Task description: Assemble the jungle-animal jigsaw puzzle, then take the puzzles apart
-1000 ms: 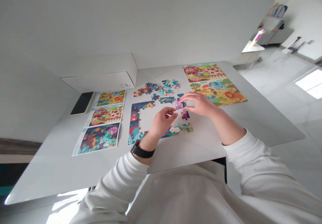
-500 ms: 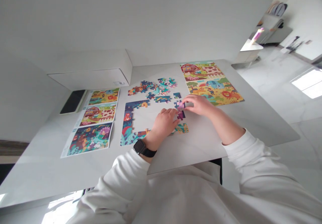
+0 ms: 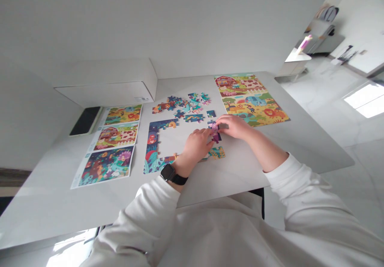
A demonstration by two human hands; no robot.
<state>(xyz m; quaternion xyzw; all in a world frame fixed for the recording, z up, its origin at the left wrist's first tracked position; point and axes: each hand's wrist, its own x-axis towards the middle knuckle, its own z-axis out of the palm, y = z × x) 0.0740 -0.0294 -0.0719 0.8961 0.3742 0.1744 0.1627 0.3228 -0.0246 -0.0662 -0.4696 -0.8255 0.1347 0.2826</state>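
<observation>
Two purple jigsaw puzzle pieces [image 3: 215, 137] lie on the table at the right of a partly joined puzzle frame [image 3: 152, 140]. My right hand [image 3: 233, 125] pinches the upper piece at its right edge with thumb and fingers. From the left, my left hand [image 3: 196, 144], with a black watch [image 3: 168, 172] on the wrist, has its thumb and fingers closed on the same purple pieces. Just below, a leafy teal-and-yellow corner section [image 3: 218, 152] is partly hidden by my left hand. A dark blue piece [image 3: 211, 113] lies above my right fingers.
Several loose pieces [image 3: 187, 106] are heaped behind the frame, with a joined strip [image 3: 194, 118] before them. Two finished puzzles [image 3: 258, 109] lie at the right. Picture sheets [image 3: 106, 166], a phone [image 3: 85, 121] and a white box [image 3: 111, 93] are at the left.
The upper purple piece has moved slightly down against the lower one, closing the gap between them. My right hand has shifted a little to the left with it.
</observation>
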